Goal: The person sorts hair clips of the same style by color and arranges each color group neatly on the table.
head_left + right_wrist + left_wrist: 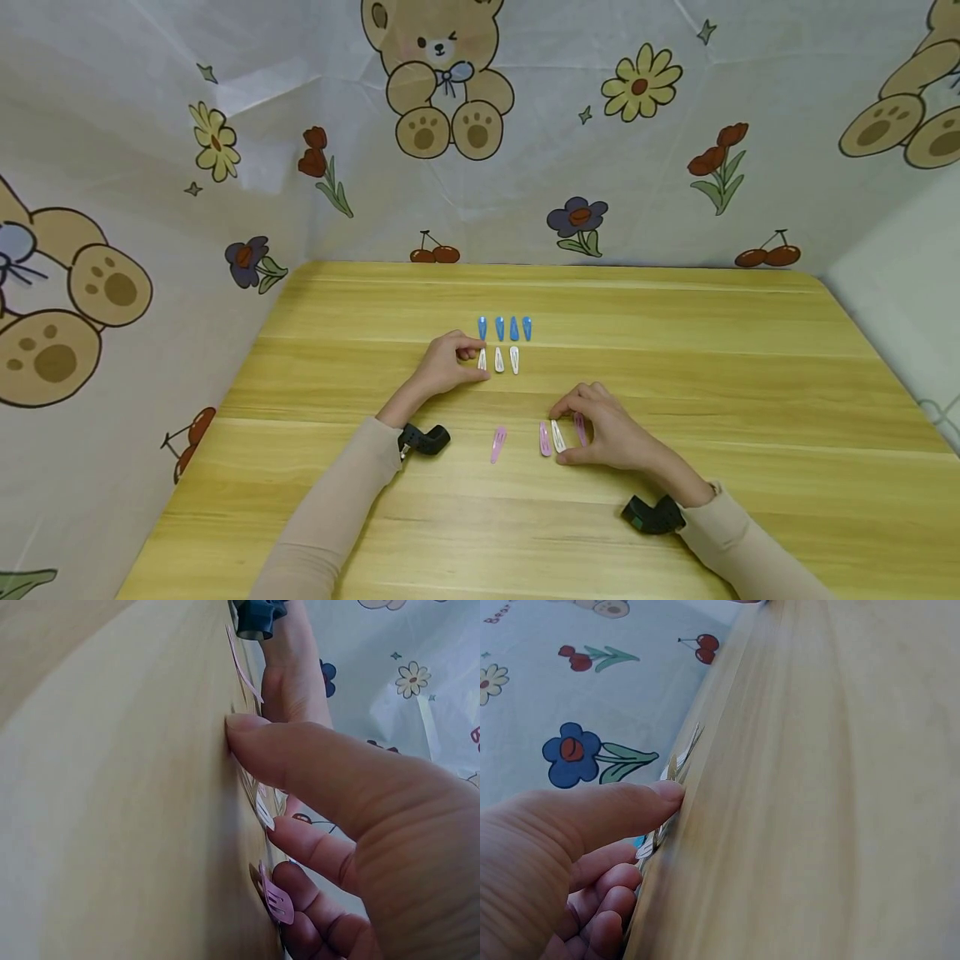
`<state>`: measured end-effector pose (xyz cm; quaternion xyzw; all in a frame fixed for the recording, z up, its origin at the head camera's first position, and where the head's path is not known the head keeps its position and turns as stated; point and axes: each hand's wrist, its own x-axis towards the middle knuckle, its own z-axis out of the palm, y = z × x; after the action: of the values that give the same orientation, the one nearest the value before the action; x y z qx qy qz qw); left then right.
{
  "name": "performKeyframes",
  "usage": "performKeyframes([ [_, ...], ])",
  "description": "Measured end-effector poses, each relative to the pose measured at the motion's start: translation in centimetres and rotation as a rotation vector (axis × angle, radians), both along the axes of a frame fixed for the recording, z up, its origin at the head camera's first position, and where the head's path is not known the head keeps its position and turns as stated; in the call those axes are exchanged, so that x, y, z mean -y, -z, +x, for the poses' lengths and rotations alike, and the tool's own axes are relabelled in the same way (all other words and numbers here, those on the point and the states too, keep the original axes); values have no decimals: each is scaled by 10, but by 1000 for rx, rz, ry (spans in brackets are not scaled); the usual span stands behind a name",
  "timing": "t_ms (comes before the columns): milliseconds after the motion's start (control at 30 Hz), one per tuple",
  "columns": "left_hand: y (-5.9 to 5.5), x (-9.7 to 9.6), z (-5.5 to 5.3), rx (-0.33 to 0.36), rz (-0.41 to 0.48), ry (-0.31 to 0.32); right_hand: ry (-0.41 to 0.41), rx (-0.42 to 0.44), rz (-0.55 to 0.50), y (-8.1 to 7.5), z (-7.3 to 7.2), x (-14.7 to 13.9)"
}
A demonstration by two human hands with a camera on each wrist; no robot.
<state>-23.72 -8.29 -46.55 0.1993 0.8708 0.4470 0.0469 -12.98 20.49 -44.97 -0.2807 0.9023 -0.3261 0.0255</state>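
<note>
Four rows aside, small snap hair clips lie on the wooden table. My left hand pinches a white hair clip lengthwise between thumb and fingertip, at the left end of a short white row. To its right lie a second white clip and a third white clip. Nearer me, my right hand has thumb and forefinger at the two ends of another white hair clip. A pink clip lies just left of it, and another pink clip is partly hidden under the right fingers.
Several blue clips form a row behind the white ones. One more pink clip lies tilted between my forearms. A patterned cloth rises along the back and sides of the wooden table. Each wrist wears a black camera.
</note>
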Motion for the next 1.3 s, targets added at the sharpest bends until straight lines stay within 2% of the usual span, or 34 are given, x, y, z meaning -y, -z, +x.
performKeyframes([
  [133, 1, 0, -1, 2, -4, 5, 23, 26, -32, -5, -2, 0],
  [267, 2, 0, -1, 0, -9, 1, 55, 64, -81, -15, -12, 2],
  [467, 2, 0, -1, 1, -16, -2, 77, 93, -181, -33, -41, 12],
  [600, 3, 1, -1, -2, -17, -3, 101, 114, -205, -39, -64, 20],
  [767, 3, 1, -2, -9, -10, 2, 123, 158, -176, -37, -86, 27],
  [933, 3, 0, -2, -12, -9, 7, 126, 213, -140, -27, -100, 28],
  [1133, 2, 0, -1, -14, -12, 4, 106, 278, -125, -21, -109, 28],
  [1300, 1, 0, -1, -7, -15, 8, 75, 292, -111, -17, -110, 31],
])
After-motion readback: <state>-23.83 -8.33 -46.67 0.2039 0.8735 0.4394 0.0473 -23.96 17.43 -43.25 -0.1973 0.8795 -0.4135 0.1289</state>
